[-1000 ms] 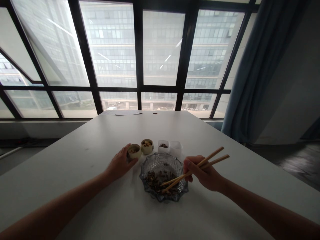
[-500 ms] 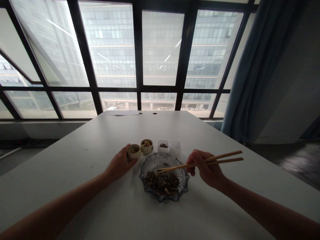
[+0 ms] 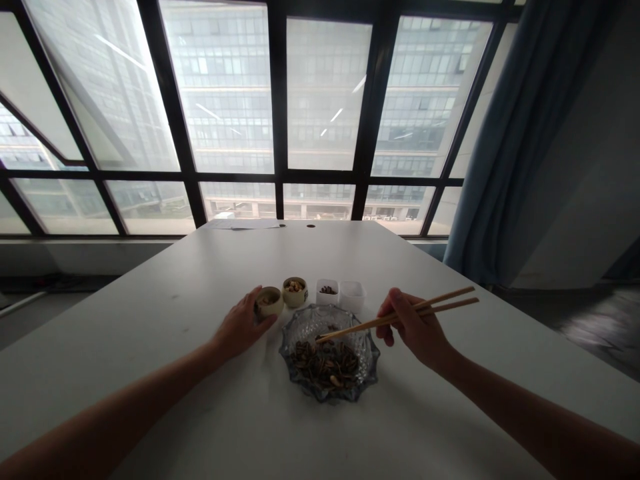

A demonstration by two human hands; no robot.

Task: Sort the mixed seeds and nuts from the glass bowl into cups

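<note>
My left hand (image 3: 246, 322) curls round the left side of a small cream cup (image 3: 271, 309), thumb in front and fingers behind. Something brownish lies inside that cup. Between the fingers of my right hand (image 3: 411, 327) is a pair of wooden chopsticks (image 3: 369, 325). Their tips come together over a scalloped glass bowl (image 3: 373, 373), at what looks like a small dark piece; whether they grip it I cannot tell. Dark, shrivelled dried bits (image 3: 320, 365) fill the lower part of the bowl, with one pale nut-like piece (image 3: 335, 381) among them.
Behind the bowl stand a second cream cup (image 3: 295, 301) with pale brown pieces, a white square tub (image 3: 327, 301) holding dark bits, and another white tub (image 3: 353, 303). Papers (image 3: 245, 224) lie at the white table's (image 3: 210, 267) far end. A blue curtain (image 3: 493, 167) hangs at right.
The chopsticks have tilted, their back ends shifting slightly left and up while the tips stay over the bowl. My left hand keeps its place at the cup.
</note>
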